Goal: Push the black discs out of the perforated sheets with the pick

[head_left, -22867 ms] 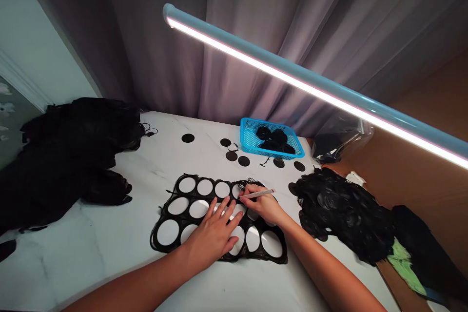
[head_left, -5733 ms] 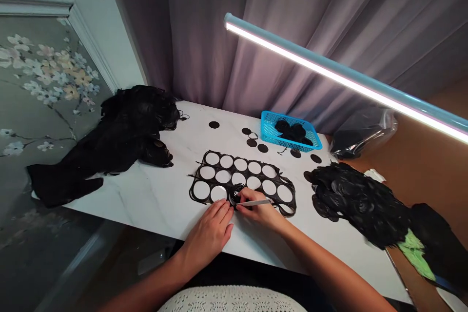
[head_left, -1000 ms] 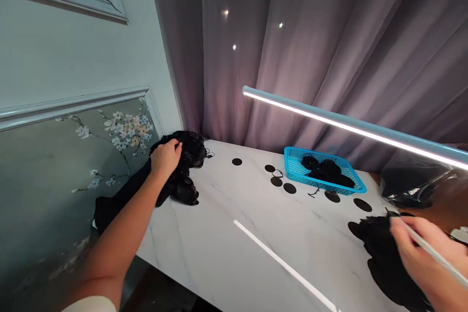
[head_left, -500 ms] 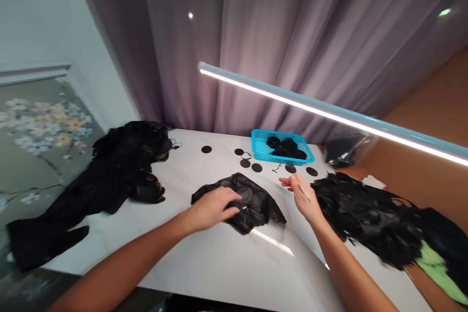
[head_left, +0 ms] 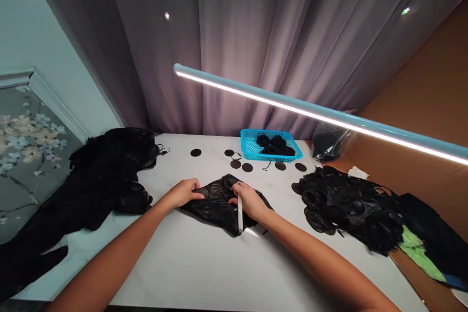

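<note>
A sheer black fabric piece [head_left: 215, 209] with round outlines lies at the middle of the white table. My left hand [head_left: 185, 192] pinches its upper left edge between thumb and fingers. My right hand [head_left: 248, 200] is over the right part of the fabric, its fingers closed together on the cloth. A slim white tool [head_left: 240, 214] is held in the same hand and points down toward the front edge of the fabric. The tips of the right fingers are partly hidden against the dark cloth.
Several dark discs [head_left: 247, 167] lie behind the fabric, near a blue basket [head_left: 246, 146] holding black pieces. Black fabric is heaped at the left [head_left: 91, 185] and at the right [head_left: 351, 204]. A lit tube lamp [head_left: 292, 102] crosses above the table.
My right hand has moved left onto the fabric, and the white tool now points downward. My left hand has gone to the fabric's left edge and pinches it. The view has shifted right.
</note>
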A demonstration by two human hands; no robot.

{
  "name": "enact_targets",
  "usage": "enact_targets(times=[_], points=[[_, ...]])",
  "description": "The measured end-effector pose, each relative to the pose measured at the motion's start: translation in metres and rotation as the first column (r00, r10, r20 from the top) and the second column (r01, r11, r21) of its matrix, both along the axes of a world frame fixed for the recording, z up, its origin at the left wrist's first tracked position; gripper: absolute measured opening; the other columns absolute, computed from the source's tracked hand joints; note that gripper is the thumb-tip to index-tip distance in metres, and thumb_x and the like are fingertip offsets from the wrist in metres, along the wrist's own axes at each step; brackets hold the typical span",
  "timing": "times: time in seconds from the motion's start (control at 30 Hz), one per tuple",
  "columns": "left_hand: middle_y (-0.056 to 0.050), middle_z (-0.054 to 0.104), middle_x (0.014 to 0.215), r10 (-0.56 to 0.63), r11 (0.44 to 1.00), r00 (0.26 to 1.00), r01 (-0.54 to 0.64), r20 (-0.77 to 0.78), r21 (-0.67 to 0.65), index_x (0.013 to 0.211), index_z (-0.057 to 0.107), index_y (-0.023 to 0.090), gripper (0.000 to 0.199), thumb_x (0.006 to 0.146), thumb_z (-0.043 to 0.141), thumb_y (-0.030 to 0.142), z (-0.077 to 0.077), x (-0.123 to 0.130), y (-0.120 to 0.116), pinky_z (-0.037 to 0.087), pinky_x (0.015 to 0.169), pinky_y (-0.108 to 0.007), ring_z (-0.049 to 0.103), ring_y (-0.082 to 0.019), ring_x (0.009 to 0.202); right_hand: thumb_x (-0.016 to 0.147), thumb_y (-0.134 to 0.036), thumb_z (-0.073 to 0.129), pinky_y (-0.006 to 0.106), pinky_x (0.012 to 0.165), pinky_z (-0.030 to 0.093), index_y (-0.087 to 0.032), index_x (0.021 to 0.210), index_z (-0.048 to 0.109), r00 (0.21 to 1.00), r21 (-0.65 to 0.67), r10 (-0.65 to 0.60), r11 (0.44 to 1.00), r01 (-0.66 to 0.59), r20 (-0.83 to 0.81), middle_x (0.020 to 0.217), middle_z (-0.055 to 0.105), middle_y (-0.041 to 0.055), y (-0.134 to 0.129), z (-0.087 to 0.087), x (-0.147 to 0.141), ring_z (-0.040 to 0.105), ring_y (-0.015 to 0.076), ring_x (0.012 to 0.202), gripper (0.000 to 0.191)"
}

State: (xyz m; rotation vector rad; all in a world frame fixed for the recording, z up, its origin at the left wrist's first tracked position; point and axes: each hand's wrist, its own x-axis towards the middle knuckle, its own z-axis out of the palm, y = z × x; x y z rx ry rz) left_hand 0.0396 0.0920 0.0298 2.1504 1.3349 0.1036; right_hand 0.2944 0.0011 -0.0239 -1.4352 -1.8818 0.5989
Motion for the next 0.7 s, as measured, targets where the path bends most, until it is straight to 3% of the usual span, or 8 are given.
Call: enact_targets(times=[0.1, 0.17, 0.27, 0.33, 0.4, 0.47, 0.57, 0.7], points=[[0.005, 0.045, 0.057, -0.032, 0.995, 0.996, 0.039, 0.089, -0.087, 0.071, 0.056, 0.02, 0.044, 0.064, 0.067, 0.061, 0.008, -0.007, 0.009, 0.03, 0.053, -0.024, 0.044, -0.014, 0.056, 0.081, -0.026, 0.059, 0.029, 0.064, 0.044, -0.021, 0.062, 0.04, 0.986, -0.028, -0.073, 0.997, 0.069, -0.148, 0.075, 0.063, 0.002, 0.009, -0.002, 0.014, 0.057, 0.0167, 0.066, 0.027], [0.005, 0.044, 0.056, -0.049, 0.99, 0.989, 0.067, 0.143, -0.121, 0.071, 0.058, 0.018, 0.048, 0.064, 0.065, 0.065, 0.016, -0.01, 0.012, 0.031, 0.053, -0.024, 0.042, -0.013, 0.054, 0.079, -0.032, 0.06, 0.028, 0.061, 0.042, -0.022, 0.06, 0.033, 0.955, -0.04, -0.172, 0.985, 0.168, -0.243, 0.07, 0.061, 0.0013, 0.012, 0.007, 0.031, 0.054, 0.0159, 0.063, 0.034], [0.005, 0.044, 0.057, -0.062, 0.99, 0.975, 0.088, 0.213, -0.113, 0.071, 0.059, 0.017, 0.048, 0.068, 0.062, 0.064, 0.031, -0.011, 0.012, 0.032, 0.053, -0.023, 0.041, -0.013, 0.055, 0.072, -0.04, 0.067, 0.026, 0.058, 0.039, -0.023, 0.059, 0.029, 0.811, -0.06, -0.326, 0.938, 0.341, -0.487, 0.064, 0.054, -0.0015, 0.01, 0.033, 0.062, 0.049, 0.0143, 0.06, 0.043], [0.005, 0.045, 0.058, -0.061, 0.994, 0.966, 0.081, 0.252, -0.071, 0.075, 0.059, 0.017, 0.044, 0.075, 0.059, 0.062, 0.045, -0.01, 0.009, 0.032, 0.054, -0.023, 0.042, -0.012, 0.057, 0.071, -0.039, 0.068, 0.026, 0.059, 0.039, -0.023, 0.059, 0.03, 0.712, -0.035, -0.353, 0.907, 0.42, -0.607, 0.063, 0.051, -0.0028, 0.003, 0.056, 0.083, 0.048, 0.0138, 0.061, 0.043], [0.004, 0.046, 0.06, -0.057, 0.998, 0.959, 0.065, 0.278, -0.022, 0.08, 0.06, 0.018, 0.04, 0.082, 0.056, 0.058, 0.062, -0.009, 0.003, 0.032, 0.054, -0.023, 0.041, -0.012, 0.058, 0.074, -0.036, 0.067, 0.027, 0.064, 0.041, -0.022, 0.059, 0.033, 0.684, 0.016, -0.342, 0.888, 0.46, -0.644, 0.066, 0.051, -0.0027, -0.01, 0.081, 0.099, 0.05, 0.0141, 0.065, 0.039], [0.005, 0.046, 0.06, -0.061, 0.998, 0.957, 0.049, 0.282, 0.049, 0.082, 0.061, 0.019, 0.036, 0.085, 0.055, 0.055, 0.084, -0.009, -0.008, 0.03, 0.053, -0.023, 0.039, -0.012, 0.056, 0.077, -0.035, 0.064, 0.028, 0.067, 0.043, -0.022, 0.059, 0.034, 0.705, 0.057, -0.324, 0.887, 0.459, -0.631, 0.066, 0.051, -0.0022, -0.031, 0.104, 0.109, 0.052, 0.0151, 0.068, 0.038], [0.003, 0.052, 0.066, -0.147, 0.958, 0.957, 0.075, 0.251, 0.278, 0.075, 0.06, 0.02, 0.034, 0.089, 0.054, 0.051, 0.118, -0.015, -0.031, 0.035, 0.058, -0.023, 0.044, -0.013, 0.061, 0.079, -0.037, 0.063, 0.029, 0.064, 0.045, -0.022, 0.059, 0.032, 0.738, 0.052, -0.302, 0.909, 0.414, -0.603, 0.066, 0.051, 0.0, -0.069, 0.134, 0.11, 0.056, 0.0178, 0.07, 0.04], [0.003, 0.056, 0.065, -0.181, 0.951, 0.951, 0.104, 0.251, 0.291, 0.082, 0.064, 0.022, 0.03, 0.089, 0.054, 0.049, 0.156, -0.029, -0.057, 0.036, 0.053, -0.023, 0.046, -0.013, 0.057, 0.078, -0.039, 0.065, 0.029, 0.059, 0.045, -0.022, 0.059, 0.034, 0.708, 0.027, -0.313, 0.905, 0.424, -0.634, 0.074, 0.058, 0.0033, -0.111, 0.156, 0.105, 0.057, 0.0185, 0.068, 0.041]])
